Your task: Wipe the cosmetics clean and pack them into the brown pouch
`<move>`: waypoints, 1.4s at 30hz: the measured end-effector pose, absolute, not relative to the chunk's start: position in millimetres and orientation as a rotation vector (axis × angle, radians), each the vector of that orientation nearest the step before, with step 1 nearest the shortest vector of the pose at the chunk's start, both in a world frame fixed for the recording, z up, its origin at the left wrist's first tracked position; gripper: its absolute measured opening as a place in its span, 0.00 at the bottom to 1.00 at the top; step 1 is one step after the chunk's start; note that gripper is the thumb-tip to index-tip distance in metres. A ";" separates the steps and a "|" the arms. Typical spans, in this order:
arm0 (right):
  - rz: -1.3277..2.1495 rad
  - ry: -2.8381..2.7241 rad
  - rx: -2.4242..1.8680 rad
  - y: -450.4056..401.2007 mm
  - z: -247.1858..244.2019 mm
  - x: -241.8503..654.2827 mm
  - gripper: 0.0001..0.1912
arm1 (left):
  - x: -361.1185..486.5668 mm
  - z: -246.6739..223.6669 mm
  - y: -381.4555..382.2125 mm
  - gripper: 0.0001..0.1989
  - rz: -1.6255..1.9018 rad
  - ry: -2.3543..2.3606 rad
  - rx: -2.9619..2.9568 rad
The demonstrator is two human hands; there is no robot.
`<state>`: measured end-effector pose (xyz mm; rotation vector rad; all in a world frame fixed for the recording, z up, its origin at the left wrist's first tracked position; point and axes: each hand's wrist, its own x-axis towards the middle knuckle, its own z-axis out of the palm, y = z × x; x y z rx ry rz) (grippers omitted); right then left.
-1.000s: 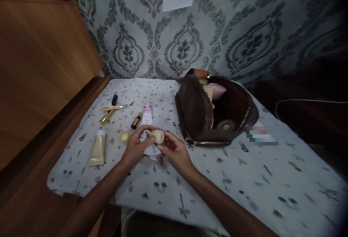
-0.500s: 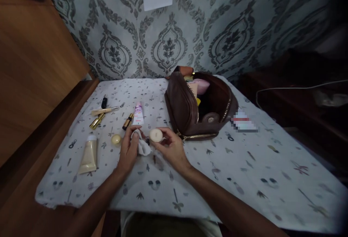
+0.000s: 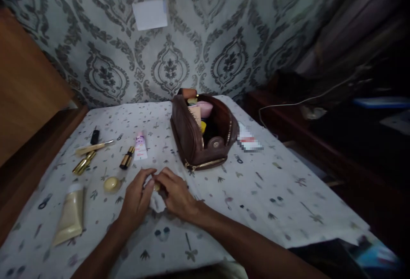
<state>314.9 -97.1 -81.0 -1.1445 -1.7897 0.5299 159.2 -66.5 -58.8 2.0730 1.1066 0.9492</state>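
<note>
Both hands meet low in the middle of the view, over the patterned cloth. Fingers of my left hand (image 3: 139,195) are closed on a crumpled white tissue (image 3: 157,202). Against it, my right hand (image 3: 176,193) grips a small round yellowish item (image 3: 156,186), mostly hidden by the fingers. A round cream-yellow container (image 3: 112,184) lies left of my left hand, and a beige tube (image 3: 69,217) farther left. Beyond the hands are a dark bottle with a gold cap (image 3: 127,157) and a pink-and-white tube (image 3: 140,145).
An open brown bag (image 3: 200,136) holding pink and yellow items stands behind the hands, to the right. At the left lie a brush (image 3: 94,147), a gold tube (image 3: 83,162) and a black item (image 3: 95,135). A blurred packet (image 3: 248,138) is right of the bag.
The view has turned right, so things appear farther left. My right hand has turned over, bringing the small round item against the tissue; its pale face no longer shows.
</note>
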 end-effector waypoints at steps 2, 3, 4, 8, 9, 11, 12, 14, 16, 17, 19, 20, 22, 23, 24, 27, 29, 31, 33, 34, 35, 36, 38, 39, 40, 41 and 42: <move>0.542 -1.830 -1.128 -97.8 -82.8 315.4 0.20 | 159.4 -52.9 -64.1 0.20 0.904 1.139 1.931; 0.553 -1.835 -1.115 -97.6 -84.3 315.4 0.19 | 159.8 -49.8 -62.8 0.21 0.881 1.145 1.855; 0.567 -1.831 -1.098 -97.3 -85.9 315.2 0.19 | 160.4 -46.7 -61.5 0.23 0.859 1.144 1.777; 0.632 -1.808 -1.032 -96.2 -89.1 314.0 0.25 | 162.9 -38.8 -58.4 0.27 0.822 1.140 1.496; 0.650 -1.807 -1.031 -96.3 -88.6 313.9 0.27 | 163.0 -38.6 -58.1 0.28 0.822 1.151 1.462; 0.693 -1.798 -1.056 -96.5 -86.2 313.9 0.29 | 162.6 -40.2 -58.1 0.28 0.845 1.193 1.435; 0.712 -1.784 -1.076 -96.4 -84.9 314.0 0.31 | 162.2 -41.6 -58.2 0.28 0.860 1.210 1.443; 0.744 -1.733 -1.126 -95.7 -82.7 314.2 0.33 | 161.2 -44.8 -58.9 0.27 0.900 1.236 1.489; 0.761 -1.679 -1.185 -94.4 -81.8 314.2 0.33 | 159.9 -47.4 -59.3 0.26 0.946 1.254 1.572; 0.765 -1.659 -1.216 -93.7 -81.8 314.1 0.33 | 158.9 -48.6 -59.2 0.26 0.962 1.268 1.618; 0.782 -1.635 -1.260 -92.6 -82.2 313.7 0.30 | 156.3 -50.8 -57.7 0.26 0.966 1.310 1.667; 0.788 -1.630 -1.264 -92.4 -82.6 313.5 0.28 | 154.5 -51.9 -56.4 0.27 0.953 1.328 1.667; 0.801 -1.635 -1.231 -92.4 -83.7 312.9 0.26 | 150.7 -54.4 -53.3 0.27 0.913 1.344 1.638; 0.807 -1.639 -1.198 -92.7 -84.3 312.6 0.26 | 149.1 -55.5 -52.0 0.27 0.893 1.342 1.615; 0.810 -1.636 -1.162 -93.1 -85.0 312.3 0.25 | 147.9 -56.5 -51.0 0.27 0.892 1.339 1.583; 0.803 -1.621 -1.088 -94.7 -86.0 312.0 0.26 | 148.5 -57.6 -50.7 0.29 0.881 1.313 1.437; 0.780 -1.628 -1.068 -96.1 -84.8 312.9 0.25 | 152.6 -56.3 -52.2 0.29 0.880 1.292 1.383; 0.752 -1.656 -1.076 -97.7 -82.2 314.6 0.23 | 158.0 -54.2 -53.4 0.30 0.886 1.286 1.427; 0.706 -1.702 -1.118 -99.1 -79.2 316.4 0.21 | 162.1 -53.0 -53.6 0.31 0.898 1.291 1.529; 0.680 -1.731 -1.148 -99.5 -78.0 317.0 0.19 | 163.0 -53.2 -53.2 0.31 0.894 1.292 1.578; 0.658 -1.756 -1.174 -99.8 -77.2 317.4 0.18 | 163.1 -54.1 -52.6 0.31 0.884 1.288 1.616; 0.648 -1.774 -1.189 -99.8 -76.8 317.6 0.17 | 162.4 -55.6 -52.0 0.30 0.870 1.281 1.639; 0.674 -1.779 -1.184 -99.5 -77.0 317.3 0.18 | 159.8 -59.2 -51.1 0.28 0.849 1.273 1.650; 0.699 -1.769 -1.169 -99.3 -77.5 317.1 0.20 | 158.7 -60.8 -51.2 0.28 0.845 1.275 1.650; 0.726 -1.758 -1.152 -99.1 -77.9 316.9 0.22 | 157.9 -62.0 -51.7 0.27 0.850 1.281 1.656; 0.750 -1.749 -1.137 -99.0 -78.4 316.7 0.24 | 157.9 -62.5 -52.6 0.27 0.861 1.290 1.668; 0.767 -1.746 -1.125 -98.8 -78.8 316.6 0.25 | 158.4 -62.5 -53.9 0.27 0.877 1.303 1.680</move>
